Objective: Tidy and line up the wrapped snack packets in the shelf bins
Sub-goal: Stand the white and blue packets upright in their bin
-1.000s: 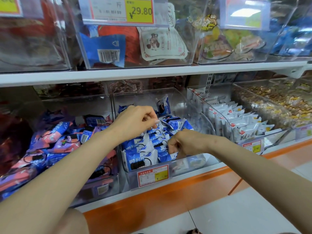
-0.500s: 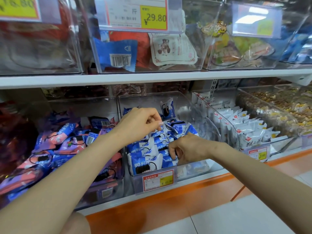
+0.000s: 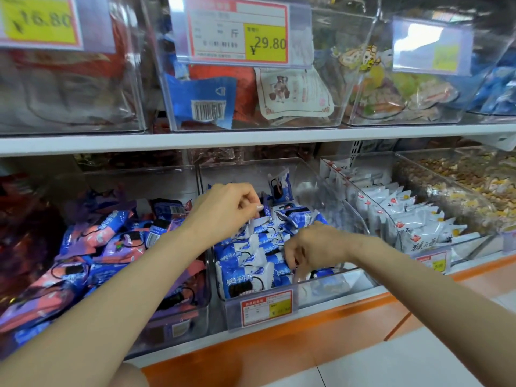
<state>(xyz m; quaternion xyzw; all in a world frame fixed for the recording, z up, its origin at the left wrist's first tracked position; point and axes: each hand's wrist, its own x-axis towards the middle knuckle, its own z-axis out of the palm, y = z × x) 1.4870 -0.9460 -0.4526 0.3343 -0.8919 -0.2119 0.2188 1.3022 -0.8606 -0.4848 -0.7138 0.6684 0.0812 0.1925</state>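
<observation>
Mid-frame, blue-and-white packets [image 3: 243, 263] stand in rows in the clear middle bin [image 3: 349, 219] on the lower shelf [image 3: 178, 349]. The left hand [image 3: 226, 210], fingers curled, pinches one packet's top edge; the right hand [image 3: 310, 247] curls down round another near the front.

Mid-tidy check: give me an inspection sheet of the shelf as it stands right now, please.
Surface: lower shelf, white lip, orange front.
Job's things: blue-and-white packets in the middle bin; front ones upright in rows, back ones jumbled.
Clutter: pink-and-purple packets heaped loosely to the left.
Hands: left hand pinches a packet's top; right hand has fingers curled among the front packets, grip unclear.
Cables: nothing seen.
Surroundings: white packets lined up to the right; price tag reading 29.80 above.
</observation>
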